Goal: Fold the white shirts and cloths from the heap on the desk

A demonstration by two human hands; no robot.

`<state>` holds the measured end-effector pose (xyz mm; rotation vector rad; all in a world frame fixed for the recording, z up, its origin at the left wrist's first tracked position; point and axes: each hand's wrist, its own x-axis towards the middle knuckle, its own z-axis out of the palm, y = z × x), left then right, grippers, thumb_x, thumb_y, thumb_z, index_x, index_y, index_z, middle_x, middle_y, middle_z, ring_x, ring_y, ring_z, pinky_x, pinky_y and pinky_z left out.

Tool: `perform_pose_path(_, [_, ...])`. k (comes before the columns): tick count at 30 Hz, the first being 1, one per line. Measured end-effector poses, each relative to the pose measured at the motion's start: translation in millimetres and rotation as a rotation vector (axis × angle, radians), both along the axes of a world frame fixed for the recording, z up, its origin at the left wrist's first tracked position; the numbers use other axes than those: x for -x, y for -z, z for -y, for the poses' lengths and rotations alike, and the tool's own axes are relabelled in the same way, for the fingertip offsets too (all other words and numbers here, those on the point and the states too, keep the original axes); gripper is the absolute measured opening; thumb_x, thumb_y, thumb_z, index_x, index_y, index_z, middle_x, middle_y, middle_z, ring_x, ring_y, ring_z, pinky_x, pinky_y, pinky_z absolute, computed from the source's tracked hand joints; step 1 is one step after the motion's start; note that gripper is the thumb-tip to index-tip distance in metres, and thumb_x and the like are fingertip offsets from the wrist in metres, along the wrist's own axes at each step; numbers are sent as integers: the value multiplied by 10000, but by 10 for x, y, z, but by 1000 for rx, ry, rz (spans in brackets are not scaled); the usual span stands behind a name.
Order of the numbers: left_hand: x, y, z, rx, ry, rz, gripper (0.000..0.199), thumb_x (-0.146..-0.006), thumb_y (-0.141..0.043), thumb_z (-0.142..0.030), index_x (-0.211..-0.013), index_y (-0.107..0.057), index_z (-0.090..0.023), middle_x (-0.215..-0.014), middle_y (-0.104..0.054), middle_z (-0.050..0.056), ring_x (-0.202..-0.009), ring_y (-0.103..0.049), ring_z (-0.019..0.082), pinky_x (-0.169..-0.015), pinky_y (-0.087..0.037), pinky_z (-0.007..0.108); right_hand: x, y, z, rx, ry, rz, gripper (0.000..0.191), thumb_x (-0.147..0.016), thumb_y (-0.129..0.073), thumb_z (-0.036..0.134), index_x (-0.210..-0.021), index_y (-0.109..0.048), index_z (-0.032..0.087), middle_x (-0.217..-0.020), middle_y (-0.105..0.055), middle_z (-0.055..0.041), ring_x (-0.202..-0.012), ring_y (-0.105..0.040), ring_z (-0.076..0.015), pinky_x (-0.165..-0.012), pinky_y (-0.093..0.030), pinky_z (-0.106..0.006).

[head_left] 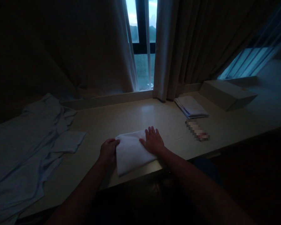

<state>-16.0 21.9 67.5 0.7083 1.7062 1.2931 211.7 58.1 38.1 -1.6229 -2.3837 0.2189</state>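
Observation:
A white cloth folded into a rough rectangle [131, 154] lies near the front edge of the table; its exact kind I cannot tell. At its left edge, my left hand [108, 150] pinches the cloth between thumb and fingers. My right hand [153, 140] lies flat on the cloth's right side with the fingers spread. A heap of loose white garments [35, 140] spreads over the left of the table. Beyond my right hand, toward the back, rests a small folded white stack [191, 107].
A pale box [227, 93] stands at the back right of the table [103, 120]. A blurred-out oblong item [198, 129] lies right of my right hand. Curtains [168, 50] hang behind, around a narrow window [142, 68]. The room is dim.

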Motion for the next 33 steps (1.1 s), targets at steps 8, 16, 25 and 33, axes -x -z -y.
perform_pose_path(8, [1,-2,5,27,65,214,256,-643,-702,-211,-871,-617,-131,-693,-616,27,-545,-587,131,-521,-484,270,3,0,11,-2,1,4,794,-922,-181,643,-1469,-303,81,-1549,-198,-161,-1448,-42,-293,-1158,-1,-483])
perform_pose_path(16, [32,14,-68,15,-75,112,621,-640,-698,-85,-1224,-518,-196,-748,-628,13,-553,-595,121,-512,-471,246,3,15,-5,-1,-1,6,807,-915,-194,649,-1470,-303,73,-1544,-212,-169,-1447,-51,-298,-1158,0,-482])
perform_pose_path(25, [201,-11,-200,179,217,201,281,-670,-720,-316,-860,-639,-125,-696,-644,59,-577,-607,169,-547,-497,308,6,5,1,-3,7,8,795,-919,-184,644,-1470,-306,84,-1547,-208,-161,-1448,-46,-295,-1154,5,-488])
perform_pose_path(33, [292,90,-272,168,173,31,218,-622,-714,-301,-743,-621,-146,-619,-615,29,-531,-568,157,-498,-431,282,4,3,1,5,4,5,798,-915,-186,648,-1473,-301,89,-1550,-204,-150,-1449,-48,-291,-1161,-1,-477])
